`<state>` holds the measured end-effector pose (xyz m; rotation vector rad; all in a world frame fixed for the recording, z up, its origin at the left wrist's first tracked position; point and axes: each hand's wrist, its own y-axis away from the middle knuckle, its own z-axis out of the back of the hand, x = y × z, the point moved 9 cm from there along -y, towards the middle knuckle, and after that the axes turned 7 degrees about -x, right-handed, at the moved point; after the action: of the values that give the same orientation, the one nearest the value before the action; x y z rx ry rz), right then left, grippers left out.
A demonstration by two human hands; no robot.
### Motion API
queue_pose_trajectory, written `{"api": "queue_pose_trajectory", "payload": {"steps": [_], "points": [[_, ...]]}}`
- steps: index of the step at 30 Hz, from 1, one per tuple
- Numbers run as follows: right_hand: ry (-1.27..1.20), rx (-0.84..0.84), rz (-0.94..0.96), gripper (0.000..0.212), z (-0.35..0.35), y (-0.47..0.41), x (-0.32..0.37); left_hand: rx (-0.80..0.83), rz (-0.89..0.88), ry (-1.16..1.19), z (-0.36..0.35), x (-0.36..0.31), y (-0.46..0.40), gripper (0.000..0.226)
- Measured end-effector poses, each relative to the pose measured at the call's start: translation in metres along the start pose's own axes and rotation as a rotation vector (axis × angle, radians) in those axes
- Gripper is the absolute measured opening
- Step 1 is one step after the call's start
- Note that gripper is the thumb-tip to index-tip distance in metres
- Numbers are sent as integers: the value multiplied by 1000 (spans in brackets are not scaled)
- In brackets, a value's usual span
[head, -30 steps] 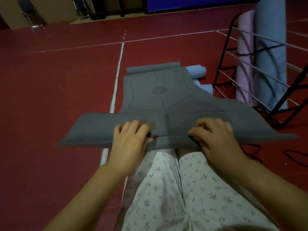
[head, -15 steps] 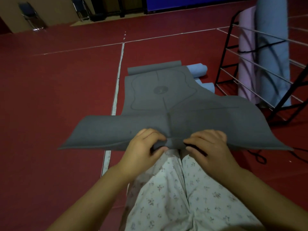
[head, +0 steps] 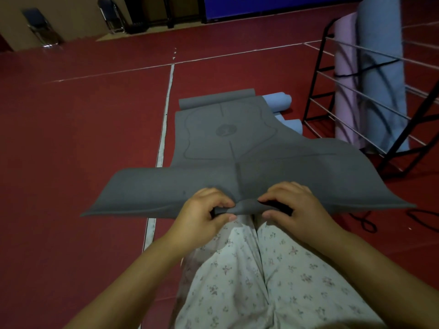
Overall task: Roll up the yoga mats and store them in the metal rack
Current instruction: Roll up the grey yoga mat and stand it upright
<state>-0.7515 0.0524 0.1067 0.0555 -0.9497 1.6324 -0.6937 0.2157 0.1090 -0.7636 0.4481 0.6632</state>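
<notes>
Grey mat [head: 221, 138] lies flat on the red floor [head: 83, 138], running away from the knees; its far end already curls into a small roll, its near edge is lifted. Left hand [head: 202, 217] and right hand [head: 297, 210] both pinch the middle of that near edge, fingers curled over, thumbs under.

Handling, judged: soft, light foam; the outer corners droop either side of the grip. A centre hold will likely roll crooked, so hands set wider toward the corners should keep the roll even. Surface looks matte, not slippery.

Count: one grey mat open; two blue rolls [head: 278, 103] on the floor beside its far right corner; rack [head: 332, 98] holds two standing rolls, one pink [head: 344, 91], one blue.
</notes>
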Motion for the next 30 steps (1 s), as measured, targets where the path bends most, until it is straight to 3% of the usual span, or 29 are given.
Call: {"api": "queue_pose_trajectory", "payload": {"steps": [8, 16, 22, 30], "points": [[50, 44, 15, 28, -3, 3, 7, -15, -54, -9, 2, -10, 2, 19], [60, 70, 50, 23, 20, 35, 21, -23, -193, -190, -4, -44, 31, 23], [36, 130, -47, 28, 6, 36, 4, -150, -222, -359, -8, -45, 41, 23], [40, 97, -58, 26, 10, 39, 9, -34, -188, -317, -16, -42, 41, 27]]}}
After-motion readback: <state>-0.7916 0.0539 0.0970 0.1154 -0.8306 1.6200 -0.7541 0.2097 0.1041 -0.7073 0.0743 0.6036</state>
